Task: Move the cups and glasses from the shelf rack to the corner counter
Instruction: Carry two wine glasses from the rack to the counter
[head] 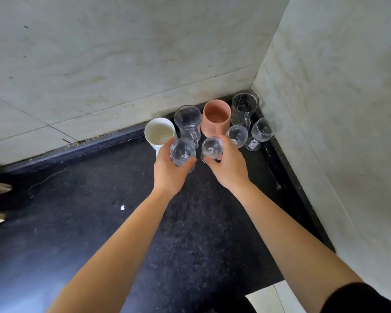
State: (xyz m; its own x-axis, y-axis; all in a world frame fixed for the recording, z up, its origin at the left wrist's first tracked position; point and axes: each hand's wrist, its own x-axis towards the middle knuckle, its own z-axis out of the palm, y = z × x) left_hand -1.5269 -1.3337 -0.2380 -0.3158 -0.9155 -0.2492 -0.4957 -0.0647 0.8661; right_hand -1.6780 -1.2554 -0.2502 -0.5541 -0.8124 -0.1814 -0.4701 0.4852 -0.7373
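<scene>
My left hand (170,171) grips a clear stemmed glass (181,151) just in front of a white cup (159,133). My right hand (229,167) grips a second clear stemmed glass (212,146). Both glasses are low over the black corner counter (99,211); whether they touch it I cannot tell. Behind them stand a clear glass mug (187,122), a pink cup (216,117), another clear mug (244,107) deep in the corner, and two more stemmed glasses (237,134) (262,129). The shelf rack is out of view.
Pale marble walls meet at the corner (254,86), closing the counter at the back and right. A small white speck (122,207) lies on the dark counter. The counter's front edge with pale floor tile (271,297) shows at bottom right.
</scene>
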